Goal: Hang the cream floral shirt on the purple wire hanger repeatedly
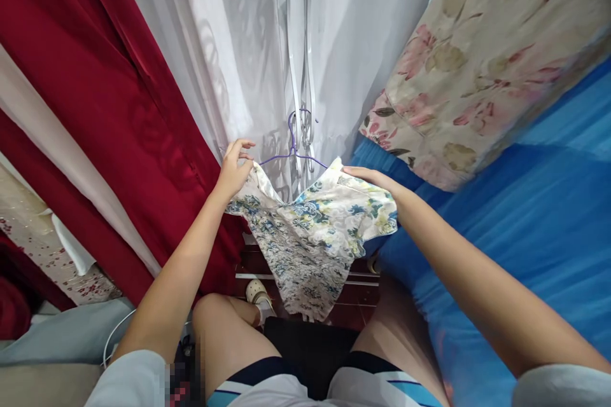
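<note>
blue-flowered garment (312, 241), set on a purple hanger (293, 151) above dark red tiles (360, 296): 1 shoulder is pinched by the left hand (236, 168); the other is steadied by the right hand (372, 175), its grip part-hidden, pinching can't be told. shoulders are held apart, seemingly to lie even. red drapes (119, 82), white curtain (367, 19) and blue fabric (525, 203) are hung around.

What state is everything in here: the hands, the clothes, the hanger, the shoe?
Floral top: on the hanger, a hand at each shoulder
Purple hanger: hook upward, unclear if hung
Left hand: fingers bent, grip unclear
Right hand: fingers fairly straight, grip unclear
Red cloth: hanging
White cloth: hanging
Pink-flowered cloth: hanging
Blue cloth: hanging
Clog: worn
</note>
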